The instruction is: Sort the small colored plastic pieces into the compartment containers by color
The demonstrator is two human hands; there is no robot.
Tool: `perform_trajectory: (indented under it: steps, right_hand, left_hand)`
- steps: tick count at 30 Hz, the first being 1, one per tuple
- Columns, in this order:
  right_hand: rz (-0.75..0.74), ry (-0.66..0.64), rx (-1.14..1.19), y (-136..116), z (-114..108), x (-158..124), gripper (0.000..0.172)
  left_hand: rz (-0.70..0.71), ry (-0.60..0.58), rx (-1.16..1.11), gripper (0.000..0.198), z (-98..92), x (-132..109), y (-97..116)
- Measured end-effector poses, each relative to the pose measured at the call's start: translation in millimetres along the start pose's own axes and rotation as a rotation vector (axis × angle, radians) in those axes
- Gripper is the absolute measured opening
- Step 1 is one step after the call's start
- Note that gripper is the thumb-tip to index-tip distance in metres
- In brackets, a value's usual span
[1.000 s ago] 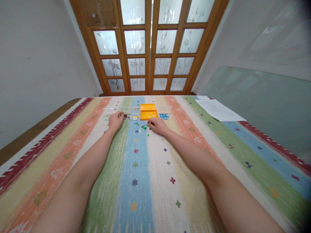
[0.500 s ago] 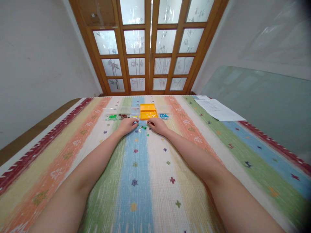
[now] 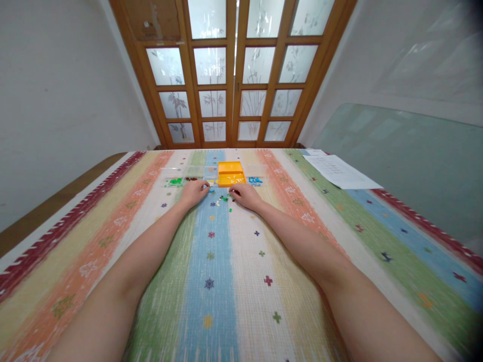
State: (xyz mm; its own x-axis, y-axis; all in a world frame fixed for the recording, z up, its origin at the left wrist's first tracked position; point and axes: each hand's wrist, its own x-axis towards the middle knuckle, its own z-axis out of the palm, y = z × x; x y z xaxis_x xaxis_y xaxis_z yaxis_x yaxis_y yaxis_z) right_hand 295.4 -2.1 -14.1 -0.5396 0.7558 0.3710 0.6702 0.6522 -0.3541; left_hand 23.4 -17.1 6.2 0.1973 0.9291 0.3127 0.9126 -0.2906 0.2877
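My left hand (image 3: 194,194) rests at the front of a clear plastic box, its fingers curled together at the tips. Whatever it may pinch is too small to make out. Close by, my right hand (image 3: 245,195) bends in with thumb and fingertips together; any piece in them is hidden. Between the hands, small green and dark pieces (image 3: 224,199) lie loose on the cloth, with a few blue pieces (image 3: 212,191) by the left fingertips. Just beyond stands an open yellow box (image 3: 231,167) holding white pieces (image 3: 236,178).
Green pieces (image 3: 175,182) and brown pieces (image 3: 191,179) sit in the clear box at left. Blue pieces (image 3: 255,180) lie in a clear box at right. Paper sheets (image 3: 339,171) are on the striped tablecloth (image 3: 222,311) at far right.
My left hand has shifted a little to the left, covering more of the brown pieces and widening the gap between the hands. My right hand stays nearly where it was.
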Motion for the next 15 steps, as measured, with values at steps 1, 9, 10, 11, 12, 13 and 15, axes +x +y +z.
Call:
perform_trajectory:
  steps: [1,9,10,11,12,13,15]
  right_hand:
    - [0.0,0.001,-0.001,0,0,0,0.02]
    - [0.008,-0.007,-0.013,-1,0,0,0.019]
    - [0.007,-0.006,-0.014,-1,0,0,0.019]
    - [0.006,-0.005,-0.015,-1,0,0,0.019]
    - [0.005,-0.003,-0.016,-1,0,0,0.019]
    - [0.003,-0.001,-0.016,-1,0,0,0.019]
    - [-0.001,0.005,-0.016,-1,0,0,0.019]
  left_hand:
    - [-0.047,0.039,-0.006,0.028,-2.0,1,-5]
    - [-0.636,0.375,-0.07,0.033,-27.3,-4,-61]
    - [-0.671,0.383,-0.075,0.032,-29.3,-5,-67]
    - [-0.688,0.39,-0.076,0.032,-30.4,-6,-71]
    - [-0.69,0.394,-0.075,0.031,-30.6,-6,-73]
    - [-0.678,0.395,-0.071,0.032,-29.8,-5,-73]
    - [-0.601,0.372,-0.067,0.033,-25.6,-3,-65]
